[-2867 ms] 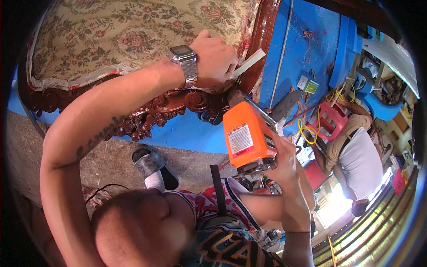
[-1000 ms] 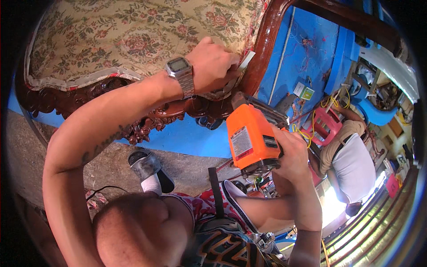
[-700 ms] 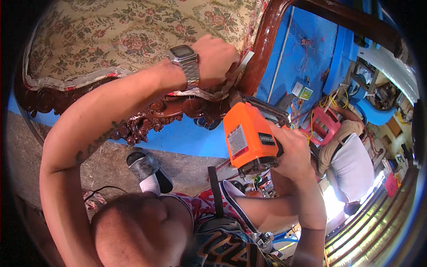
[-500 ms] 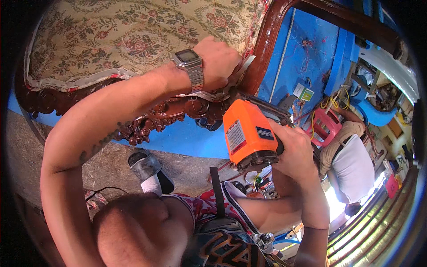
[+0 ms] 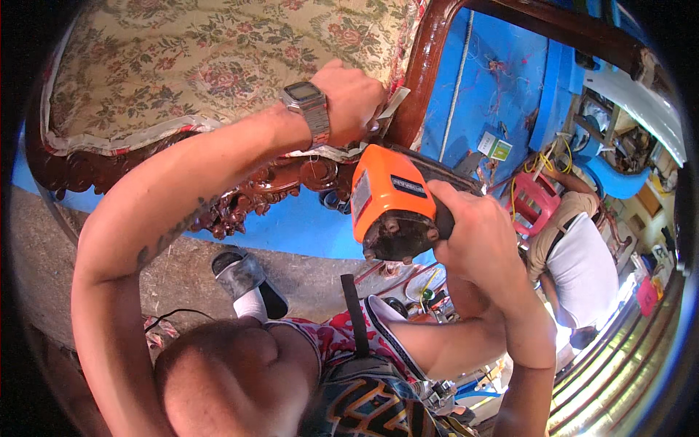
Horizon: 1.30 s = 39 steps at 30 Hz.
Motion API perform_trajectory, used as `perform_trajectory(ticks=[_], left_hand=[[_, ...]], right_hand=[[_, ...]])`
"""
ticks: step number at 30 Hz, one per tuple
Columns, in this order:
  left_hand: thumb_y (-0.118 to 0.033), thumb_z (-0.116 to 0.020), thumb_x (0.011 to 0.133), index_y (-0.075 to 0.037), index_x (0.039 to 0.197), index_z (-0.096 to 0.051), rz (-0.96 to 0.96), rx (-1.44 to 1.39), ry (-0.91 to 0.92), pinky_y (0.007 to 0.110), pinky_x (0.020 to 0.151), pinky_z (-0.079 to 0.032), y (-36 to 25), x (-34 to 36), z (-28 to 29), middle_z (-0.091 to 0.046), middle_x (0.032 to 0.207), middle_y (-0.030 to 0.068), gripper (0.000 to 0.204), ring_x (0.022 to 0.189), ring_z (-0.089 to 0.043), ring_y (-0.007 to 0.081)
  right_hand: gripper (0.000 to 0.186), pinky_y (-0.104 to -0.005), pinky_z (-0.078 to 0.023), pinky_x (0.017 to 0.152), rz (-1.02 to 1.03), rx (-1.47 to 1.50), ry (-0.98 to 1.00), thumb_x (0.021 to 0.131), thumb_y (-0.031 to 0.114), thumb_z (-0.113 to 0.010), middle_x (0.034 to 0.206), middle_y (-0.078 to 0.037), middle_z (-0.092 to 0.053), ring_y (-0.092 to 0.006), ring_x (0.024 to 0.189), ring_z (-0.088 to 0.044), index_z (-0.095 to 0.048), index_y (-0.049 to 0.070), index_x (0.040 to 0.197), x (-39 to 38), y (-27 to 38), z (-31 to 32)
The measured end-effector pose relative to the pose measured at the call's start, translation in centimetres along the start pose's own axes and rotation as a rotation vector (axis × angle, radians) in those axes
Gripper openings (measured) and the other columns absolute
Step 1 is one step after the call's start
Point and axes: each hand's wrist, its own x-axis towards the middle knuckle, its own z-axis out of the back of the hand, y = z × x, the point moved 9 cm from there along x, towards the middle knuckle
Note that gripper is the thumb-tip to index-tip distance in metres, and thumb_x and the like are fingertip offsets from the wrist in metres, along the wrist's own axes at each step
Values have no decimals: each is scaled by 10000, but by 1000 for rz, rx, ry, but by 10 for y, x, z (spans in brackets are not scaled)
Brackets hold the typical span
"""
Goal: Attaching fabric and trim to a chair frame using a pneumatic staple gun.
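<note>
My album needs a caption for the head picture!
The right hand holds an orange tool near a carved wooden frame, while the left hand holds a pale strip beside flowery fabric.

Nail gun [image 5: 393, 178] before frame [image 5: 424, 65], strip [image 5: 395, 102] apparently against frame, fabric [image 5: 226, 76] left, stool [image 5: 534, 195] right

Gun [image 5: 393, 169]: orange housing, black end cap with bolt heads facing the viewer; held tilted just beside the frame corner, nose hidden. Frame [image 5: 424, 76]: glossy dark-brown wood, carved along the near edge. Fabric [image 5: 233, 47]: beige, floral, spread inside the frame, border pale and red. Strip [image 5: 395, 103]: pale, narrow, its end projecting by the side rail.
</note>
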Motion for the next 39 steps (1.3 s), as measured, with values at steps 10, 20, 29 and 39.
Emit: perform_trajectory(ticks=[10,20,29,39], left_hand=[[-251,-724,769,-53,788,-647,48,-268,-198,406,644,-502,-8,-8,27,-670,732,113,213,701,-653,311],[-215,-695,795,-61,735,-644,117,-189,-195,419,601,-487,-12,-7,26,-642,690,116,173,661,-626,317],[-215,-687,803,-63,764,-663,169,-224,-192,408,611,-496,-15,1,23,-660,722,120,159,672,-638,310],[-236,-685,816,-58,801,-656,162,-230,-226,384,595,-502,-11,8,20,-664,712,108,181,654,-642,287]], right_hand=[[755,-377,-452,754,44,92,-63,559,179,-774,799,-62,-591,-265,796,-615,-529,137,1271,-85,-22,-43],[717,-382,-464,723,-15,161,-79,543,139,-718,907,-125,-654,-302,797,-624,-560,81,1240,-88,-41,-55],[721,-391,-481,773,14,170,-150,572,176,-756,970,-110,-663,-299,824,-619,-551,116,1260,-89,-61,-56],[751,-429,-450,819,-77,195,-194,592,155,-741,1022,-166,-645,-377,887,-590,-509,73,1302,-64,-103,-108]])
